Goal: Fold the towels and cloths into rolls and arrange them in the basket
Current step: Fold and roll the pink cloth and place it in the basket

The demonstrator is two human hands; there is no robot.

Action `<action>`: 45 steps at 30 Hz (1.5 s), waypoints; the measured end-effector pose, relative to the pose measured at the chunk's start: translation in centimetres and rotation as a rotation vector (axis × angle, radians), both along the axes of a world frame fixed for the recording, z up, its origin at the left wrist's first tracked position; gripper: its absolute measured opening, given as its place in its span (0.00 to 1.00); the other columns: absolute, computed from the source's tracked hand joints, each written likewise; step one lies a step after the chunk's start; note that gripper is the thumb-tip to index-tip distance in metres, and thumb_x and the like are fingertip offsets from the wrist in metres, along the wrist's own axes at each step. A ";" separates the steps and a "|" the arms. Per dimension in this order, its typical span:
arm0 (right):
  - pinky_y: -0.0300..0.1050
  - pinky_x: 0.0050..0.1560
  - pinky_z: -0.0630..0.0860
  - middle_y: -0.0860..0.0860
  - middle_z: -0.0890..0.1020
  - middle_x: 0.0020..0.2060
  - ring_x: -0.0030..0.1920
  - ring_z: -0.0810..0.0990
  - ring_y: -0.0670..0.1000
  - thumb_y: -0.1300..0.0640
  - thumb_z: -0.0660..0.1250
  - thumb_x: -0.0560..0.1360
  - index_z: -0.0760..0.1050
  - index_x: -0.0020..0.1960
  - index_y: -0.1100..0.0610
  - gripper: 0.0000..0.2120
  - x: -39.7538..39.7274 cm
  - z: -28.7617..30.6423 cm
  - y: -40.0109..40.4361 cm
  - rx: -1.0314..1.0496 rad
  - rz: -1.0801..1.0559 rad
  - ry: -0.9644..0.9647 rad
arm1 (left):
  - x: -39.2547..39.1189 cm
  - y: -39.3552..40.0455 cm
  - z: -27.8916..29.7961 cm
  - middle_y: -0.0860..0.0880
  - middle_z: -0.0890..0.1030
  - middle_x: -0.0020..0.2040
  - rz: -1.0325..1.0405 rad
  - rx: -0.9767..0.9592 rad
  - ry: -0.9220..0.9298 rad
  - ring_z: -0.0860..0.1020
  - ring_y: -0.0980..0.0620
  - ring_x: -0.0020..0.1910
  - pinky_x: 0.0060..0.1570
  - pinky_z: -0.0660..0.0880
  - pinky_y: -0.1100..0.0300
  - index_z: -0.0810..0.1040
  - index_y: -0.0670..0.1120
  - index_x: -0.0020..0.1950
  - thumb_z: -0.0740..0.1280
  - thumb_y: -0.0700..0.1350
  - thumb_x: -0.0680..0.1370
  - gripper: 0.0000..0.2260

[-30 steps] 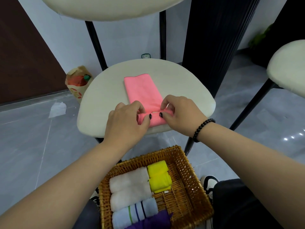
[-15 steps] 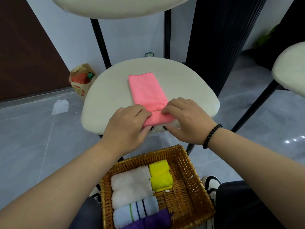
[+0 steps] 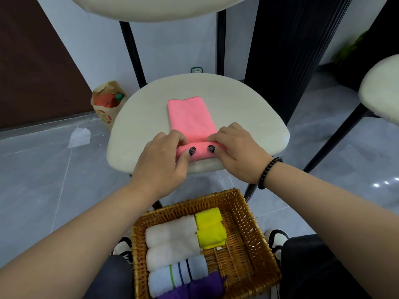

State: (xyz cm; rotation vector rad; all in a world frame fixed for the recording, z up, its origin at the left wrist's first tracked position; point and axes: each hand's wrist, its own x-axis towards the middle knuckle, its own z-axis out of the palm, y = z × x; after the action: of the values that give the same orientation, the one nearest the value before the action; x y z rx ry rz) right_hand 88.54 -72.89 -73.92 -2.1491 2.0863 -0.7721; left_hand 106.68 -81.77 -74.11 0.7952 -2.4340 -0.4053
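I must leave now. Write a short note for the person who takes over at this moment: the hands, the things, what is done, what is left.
Left hand: grips the left end of the roll begun at the near end of the pink cloth.
Right hand: grips the right end of that roll.
Pink cloth: on the chair seat; only the near end is rolled, the rest lies flat.
Basket: below the seat; holds two white rolls, a yellow roll, a striped roll and a purple roll.
Done: five rolls in the basket.
Left: finish rolling the pink cloth and place it in the basket's bare right part.
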 end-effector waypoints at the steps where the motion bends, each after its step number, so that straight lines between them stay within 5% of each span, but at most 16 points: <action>1: 0.49 0.52 0.69 0.51 0.78 0.44 0.47 0.68 0.50 0.49 0.52 0.77 0.77 0.58 0.56 0.20 0.1 0.0 -0.2 0.025 -0.018 -0.031 | -0.1 -0.1 0.0 0.48 0.75 0.43 0.011 0.026 0.002 0.72 0.49 0.42 0.42 0.70 0.53 0.72 0.48 0.51 0.62 0.51 0.78 0.07; 9: 0.50 0.50 0.72 0.52 0.78 0.43 0.47 0.73 0.52 0.55 0.66 0.74 0.79 0.50 0.56 0.08 0.6 0.1 -0.7 -0.124 -0.089 -0.104 | -0.5 -0.2 0.2 0.52 0.73 0.45 0.073 0.087 0.002 0.73 0.53 0.40 0.40 0.70 0.58 0.74 0.48 0.50 0.66 0.49 0.78 0.06; 13: 0.52 0.40 0.74 0.56 0.78 0.43 0.41 0.76 0.58 0.63 0.67 0.72 0.80 0.44 0.60 0.04 1.4 0.1 -0.6 -0.309 -0.024 0.123 | -0.4 -0.4 0.3 0.50 0.69 0.50 0.090 0.102 0.010 0.74 0.51 0.43 0.45 0.76 0.51 0.75 0.48 0.53 0.67 0.50 0.78 0.08; 19: 0.53 0.35 0.74 0.54 0.78 0.37 0.36 0.75 0.57 0.62 0.59 0.72 0.80 0.43 0.60 0.11 1.9 0.4 -0.5 -0.225 -0.009 0.214 | -0.2 -0.2 0.7 0.46 0.77 0.45 -0.063 -0.261 -0.118 0.74 0.44 0.41 0.35 0.74 0.45 0.77 0.43 0.48 0.58 0.45 0.76 0.10; 27: 0.57 0.45 0.76 0.55 0.79 0.49 0.48 0.77 0.58 0.59 0.68 0.69 0.79 0.58 0.60 0.17 0.7 -0.1 0.3 -0.076 0.046 0.115 | 0.8 -0.3 0.6 0.47 0.78 0.49 -0.096 -0.225 -0.237 0.76 0.44 0.47 0.40 0.74 0.50 0.77 0.44 0.54 0.71 0.48 0.69 0.16; 32: 0.48 0.54 0.73 0.55 0.79 0.51 0.52 0.76 0.56 0.61 0.71 0.71 0.79 0.57 0.59 0.15 0.1 0.9 -0.1 -0.036 0.037 -0.015 | 0.5 -0.5 1.3 0.49 0.79 0.53 -0.066 -0.081 -0.206 0.76 0.46 0.52 0.49 0.73 0.47 0.76 0.46 0.58 0.63 0.48 0.71 0.16; 36: 0.37 0.54 0.65 0.53 0.78 0.52 0.53 0.74 0.51 0.59 0.69 0.74 0.78 0.59 0.56 0.14 -0.2 1.6 -0.5 0.046 0.027 -0.073 | 0.3 -0.6 1.5 0.53 0.77 0.52 -0.049 0.024 -0.169 0.73 0.50 0.53 0.53 0.70 0.51 0.76 0.48 0.58 0.62 0.51 0.72 0.16; 45: 0.40 0.54 0.69 0.50 0.78 0.52 0.52 0.74 0.49 0.54 0.60 0.80 0.77 0.59 0.55 0.12 0.1 2.3 -0.9 0.238 0.012 -0.187 | 0.2 -0.8 0.8 0.51 0.71 0.48 -0.048 0.168 -0.080 0.68 0.54 0.50 0.52 0.65 0.59 0.78 0.46 0.53 0.65 0.48 0.79 0.08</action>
State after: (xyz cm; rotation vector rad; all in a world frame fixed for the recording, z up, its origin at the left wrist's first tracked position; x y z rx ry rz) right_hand 88.60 -73.83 -71.60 -1.8880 1.9591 -0.6567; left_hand 106.87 -82.59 -73.32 0.8388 -2.5220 -0.6136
